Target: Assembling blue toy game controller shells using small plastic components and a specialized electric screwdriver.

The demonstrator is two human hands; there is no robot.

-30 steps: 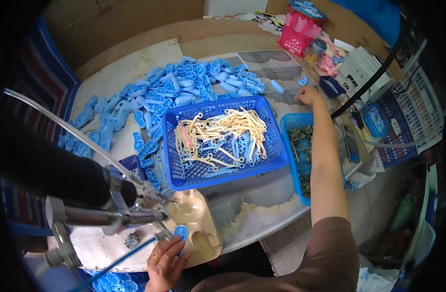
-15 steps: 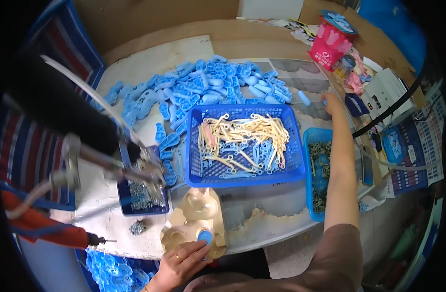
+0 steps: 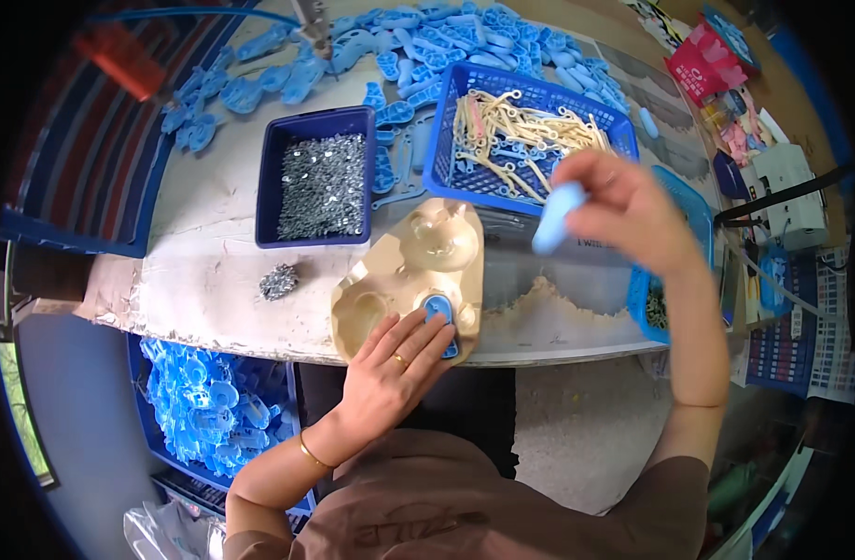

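Note:
My left hand (image 3: 395,369) lies flat with its fingers stretched out over the lower part of a beige moulded holder (image 3: 465,252) at the table's front edge. Its fingertips touch a blue plastic piece (image 3: 437,306) seated in one hollow of the holder; part of the piece is hidden under them. Up and to the right, my right hand (image 3: 623,210), somewhat blurred, pinches a light-blue elongated plastic piece (image 3: 558,217) between thumb and fingers. It hangs above the table in front of the blue basket (image 3: 432,177) of cream and blue links.
A dark blue tray of small metal screws (image 3: 320,191) stands left of the holder, with a screw pile (image 3: 279,282) nearby. Blue plastic parts (image 3: 437,42) cover the back. A turquoise basket (image 3: 684,205) sits right; an orange-handled powered screwdriver (image 3: 119,61) hangs at upper left.
My right hand has come back from the far right with the light-blue piece in it. My left hand stays at the holder. The view has shifted, and the screwdriver appears higher.

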